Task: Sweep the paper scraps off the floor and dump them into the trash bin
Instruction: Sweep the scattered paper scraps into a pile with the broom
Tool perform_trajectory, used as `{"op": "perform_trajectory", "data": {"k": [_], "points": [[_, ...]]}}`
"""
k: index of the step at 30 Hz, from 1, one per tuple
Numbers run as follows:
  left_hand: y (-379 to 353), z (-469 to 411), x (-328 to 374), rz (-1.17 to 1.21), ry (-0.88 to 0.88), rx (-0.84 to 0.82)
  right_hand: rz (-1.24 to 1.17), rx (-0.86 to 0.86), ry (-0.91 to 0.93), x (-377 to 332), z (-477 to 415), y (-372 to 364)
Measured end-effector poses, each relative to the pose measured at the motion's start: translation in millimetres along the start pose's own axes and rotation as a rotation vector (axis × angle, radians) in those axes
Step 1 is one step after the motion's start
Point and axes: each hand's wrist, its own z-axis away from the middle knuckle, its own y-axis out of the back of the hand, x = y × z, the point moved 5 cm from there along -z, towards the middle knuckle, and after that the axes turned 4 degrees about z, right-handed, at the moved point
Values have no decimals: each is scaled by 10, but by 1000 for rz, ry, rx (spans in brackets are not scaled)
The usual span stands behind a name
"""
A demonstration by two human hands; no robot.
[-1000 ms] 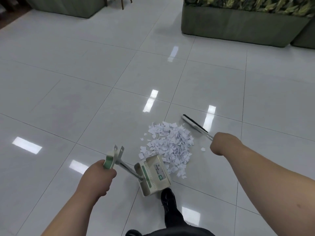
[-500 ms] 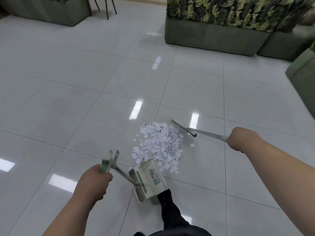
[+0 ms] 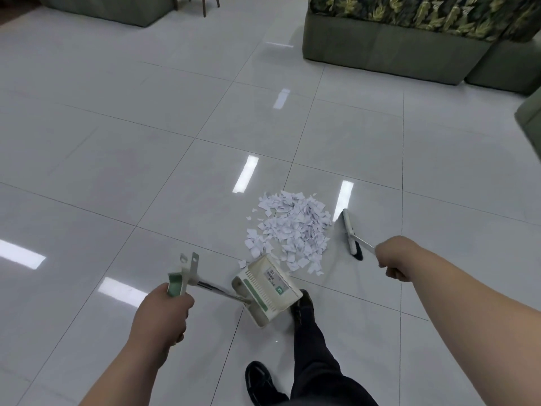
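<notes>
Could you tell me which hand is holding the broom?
The right hand grips the black-bristled metal-handled broom beside the white paper scraps; the left hand holds the cream-and-green dustpan.

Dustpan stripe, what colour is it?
Green, on the cream dustpan; clearest in the head view.

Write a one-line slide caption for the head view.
Left hand holds the dustpan at a pile of paper scraps; right hand holds the broom beside it.

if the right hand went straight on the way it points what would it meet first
Likely the pile of torn white paper scraps: the right hand points up-left along its grey-headed, black-bristled broom, whose head sits right of the pile. Its height is unclear.
</notes>
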Motion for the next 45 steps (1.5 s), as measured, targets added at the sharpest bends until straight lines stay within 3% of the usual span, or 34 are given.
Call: {"op": "perform_trajectory", "data": {"k": [7,12,18,27,34,39,45], "points": [[37,42,-291,116,55,-21,-348,5,-48,177,240,222],[-63,64,-398,125,79,-13,-252,64,-48,368,354,477],[-173,33,-492,94,93,47,-134,16,-70,289,374,476],[-241,-2,-535,37,101,113,-206,-285,-15,-210,641,191],[-172,-10,-543,121,123,110,-464,-457,-69,-467,645,200],[-114,-18,-565,122,110,89,-701,-358,-99,-416,699,233],[-13,-65,-541,90,77,54,-485,-124,22,-446,1073,185]]}}
